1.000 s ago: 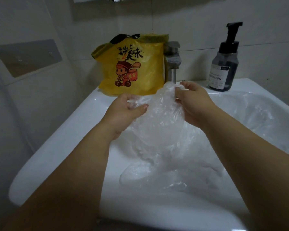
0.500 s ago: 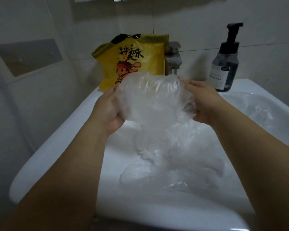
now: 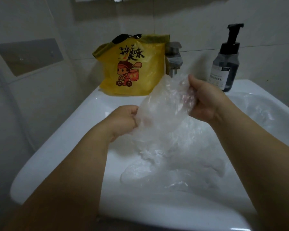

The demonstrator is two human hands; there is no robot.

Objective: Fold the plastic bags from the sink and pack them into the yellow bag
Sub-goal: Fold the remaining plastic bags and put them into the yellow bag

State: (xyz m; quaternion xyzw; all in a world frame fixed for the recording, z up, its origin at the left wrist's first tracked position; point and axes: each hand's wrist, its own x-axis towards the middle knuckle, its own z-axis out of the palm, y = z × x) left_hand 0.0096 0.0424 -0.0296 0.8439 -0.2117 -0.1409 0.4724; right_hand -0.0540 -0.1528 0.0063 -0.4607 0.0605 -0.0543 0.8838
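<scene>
A crumpled clear plastic bag (image 3: 163, 104) hangs slanted above the white sink (image 3: 70, 130), held between both hands. My left hand (image 3: 125, 120) pinches its lower left edge with curled fingers. My right hand (image 3: 205, 100) grips its upper right end, higher and farther back. More clear plastic bags (image 3: 173, 165) lie heaped in the basin below. The yellow bag (image 3: 132, 67), printed with a cartoon figure and black characters, stands upright on the sink's back left ledge, next to the tap.
A metal tap (image 3: 173, 57) rises behind the held bag. A dark pump soap bottle (image 3: 225, 64) stands on the back right ledge. Tiled walls close in at the back and left, with a flat metal plate (image 3: 28, 55) on the left wall.
The bag was held level and stretched wide between both hands. Now my left hand has dropped lower and forward, my right hand has bunched its end, and the bag slants.
</scene>
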